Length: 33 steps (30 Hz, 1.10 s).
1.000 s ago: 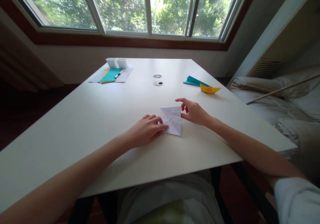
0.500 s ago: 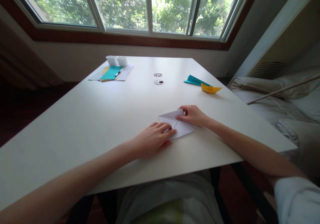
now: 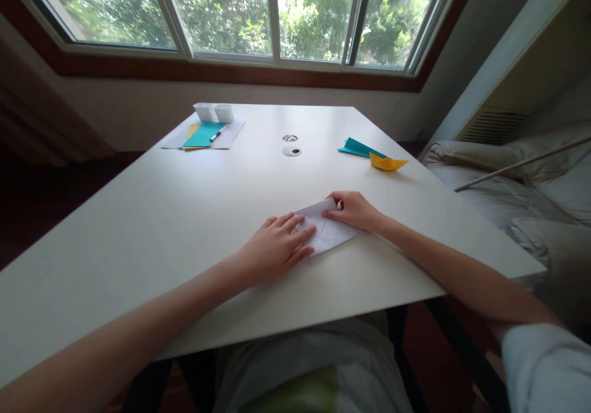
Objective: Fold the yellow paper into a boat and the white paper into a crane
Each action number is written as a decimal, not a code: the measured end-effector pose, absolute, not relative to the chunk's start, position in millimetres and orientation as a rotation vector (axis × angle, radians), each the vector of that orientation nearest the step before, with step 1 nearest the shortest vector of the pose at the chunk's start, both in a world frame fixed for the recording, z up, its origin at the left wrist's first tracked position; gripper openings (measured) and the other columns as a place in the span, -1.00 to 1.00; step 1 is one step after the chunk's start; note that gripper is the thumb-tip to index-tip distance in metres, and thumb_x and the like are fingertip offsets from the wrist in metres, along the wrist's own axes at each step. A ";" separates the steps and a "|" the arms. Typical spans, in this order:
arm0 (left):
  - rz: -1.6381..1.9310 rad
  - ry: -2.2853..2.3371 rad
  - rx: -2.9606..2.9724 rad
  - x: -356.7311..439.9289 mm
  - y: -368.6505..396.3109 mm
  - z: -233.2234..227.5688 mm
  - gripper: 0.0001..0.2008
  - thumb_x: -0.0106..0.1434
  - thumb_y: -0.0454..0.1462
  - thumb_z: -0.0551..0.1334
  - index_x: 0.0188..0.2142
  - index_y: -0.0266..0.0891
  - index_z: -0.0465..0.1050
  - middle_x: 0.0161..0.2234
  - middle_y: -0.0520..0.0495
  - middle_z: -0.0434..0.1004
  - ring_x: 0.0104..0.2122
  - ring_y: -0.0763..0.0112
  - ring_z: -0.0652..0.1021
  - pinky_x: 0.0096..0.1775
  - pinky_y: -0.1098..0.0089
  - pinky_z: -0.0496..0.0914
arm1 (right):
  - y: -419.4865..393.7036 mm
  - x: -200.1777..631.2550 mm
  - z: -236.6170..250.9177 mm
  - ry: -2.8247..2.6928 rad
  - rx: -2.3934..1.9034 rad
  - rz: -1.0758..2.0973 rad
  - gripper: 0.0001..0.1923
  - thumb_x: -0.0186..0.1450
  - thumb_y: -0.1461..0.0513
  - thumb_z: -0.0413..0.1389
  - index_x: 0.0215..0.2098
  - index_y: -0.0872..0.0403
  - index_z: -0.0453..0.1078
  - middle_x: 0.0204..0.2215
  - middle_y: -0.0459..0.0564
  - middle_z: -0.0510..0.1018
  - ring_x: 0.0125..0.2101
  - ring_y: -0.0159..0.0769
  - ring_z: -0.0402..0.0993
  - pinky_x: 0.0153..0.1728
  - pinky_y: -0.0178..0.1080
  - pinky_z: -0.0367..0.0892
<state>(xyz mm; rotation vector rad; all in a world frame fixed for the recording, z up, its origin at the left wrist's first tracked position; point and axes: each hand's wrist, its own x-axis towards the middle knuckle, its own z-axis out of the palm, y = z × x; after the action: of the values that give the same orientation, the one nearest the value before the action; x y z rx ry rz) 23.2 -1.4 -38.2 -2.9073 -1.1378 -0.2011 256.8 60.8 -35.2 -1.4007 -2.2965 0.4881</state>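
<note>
Head view: since half a second ago the left hand [image 3: 276, 247] has spread its fingers flatter over the near-left part of the white paper [image 3: 329, 231], and the right hand [image 3: 353, 210] has hardly moved. A second ago the right hand was lifted open above the paper; now it lies on it. The left hand is open, palm down, pressing the paper to the table [image 3: 175, 216]. The right hand's fingertips press the paper's far edge, with nothing pinched. The paper lies flat, right of the table's middle, near the person.

Far right on the white table sit a teal fold [image 3: 357, 148] and a yellow boat [image 3: 386, 163], touching. Far left lie sheets [image 3: 203, 136] with a pen [image 3: 217, 134] and two white boxes [image 3: 215, 112]. Windows [image 3: 231, 13] with trees beyond stand behind; bedding [image 3: 517, 185] lies right.
</note>
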 end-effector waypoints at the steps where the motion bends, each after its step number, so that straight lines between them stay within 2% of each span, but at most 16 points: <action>1: -0.204 -1.152 -2.892 23.8 -2.0 -37.3 -0.55 0.34 -0.03 -0.12 0.15 -0.03 0.18 0.14 -0.23 0.22 0.11 0.04 0.28 0.01 0.05 0.23 | 61.3 257.0 -35.7 -2.298 -1.402 0.484 -0.72 0.11 0.06 0.15 -0.30 0.07 0.45 -0.49 -0.10 0.49 -0.50 -0.40 0.34 -0.49 -0.36 0.16; 7: -0.198 -1.241 -2.808 24.4 -4.3 -35.9 -0.57 0.34 -0.05 -0.11 0.16 0.04 0.16 0.07 -0.25 0.25 0.06 0.07 0.32 -0.03 0.07 0.25 | 62.7 256.4 -38.3 -2.288 -1.450 0.419 -0.71 0.11 0.02 0.15 -0.38 0.08 0.42 -0.51 -0.10 0.47 -0.51 -0.40 0.32 -0.50 -0.35 0.14; 13: -0.146 -1.270 -2.755 23.4 -3.2 -37.3 -0.56 0.34 -0.04 -0.13 0.17 0.08 0.13 0.09 -0.28 0.22 0.06 -0.01 0.31 -0.05 0.04 0.26 | 62.7 255.8 -40.7 -2.229 -1.441 0.388 -0.68 0.12 0.08 0.16 -0.19 0.03 0.37 -0.43 -0.12 0.50 -0.50 -0.41 0.35 -0.46 -0.35 0.19; 23: -0.132 -1.339 -2.731 23.3 -3.5 -36.1 -0.57 0.33 -0.03 -0.12 0.17 0.16 0.10 0.07 -0.25 0.20 0.06 0.00 0.31 -0.03 0.07 0.26 | 62.7 259.4 -40.6 -2.244 -1.325 0.303 -0.78 0.13 0.18 0.16 -0.23 0.02 0.36 -0.38 -0.12 0.49 -0.46 -0.39 0.37 -0.40 -0.31 0.26; 29: -0.136 -1.365 -2.754 22.1 -2.5 -37.5 -0.57 0.33 -0.02 -0.12 0.17 0.17 0.11 0.07 -0.25 0.19 0.04 0.03 0.33 -0.02 0.06 0.25 | 62.0 262.0 -36.5 -2.443 -1.055 0.214 -0.84 0.22 0.30 0.06 -0.21 0.06 0.37 -0.29 0.00 0.51 -0.29 -0.29 0.42 -0.23 -0.23 0.32; 33: -0.147 -1.363 -2.762 22.1 -1.7 -37.8 -0.58 0.33 -0.03 -0.12 0.17 0.16 0.12 0.08 -0.25 0.18 0.06 0.02 0.31 -0.02 0.04 0.24 | 59.3 263.0 -31.7 -2.579 -0.867 0.213 -0.81 0.25 0.34 0.00 -0.20 0.08 0.39 -0.26 0.03 0.52 -0.21 -0.26 0.41 -0.18 -0.21 0.32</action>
<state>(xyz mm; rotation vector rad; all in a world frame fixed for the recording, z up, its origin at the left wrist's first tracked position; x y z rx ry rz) 22.1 -1.7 -37.8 -2.7616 -1.3634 -0.1471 263.0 59.3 -31.7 -0.8668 -2.5786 0.2128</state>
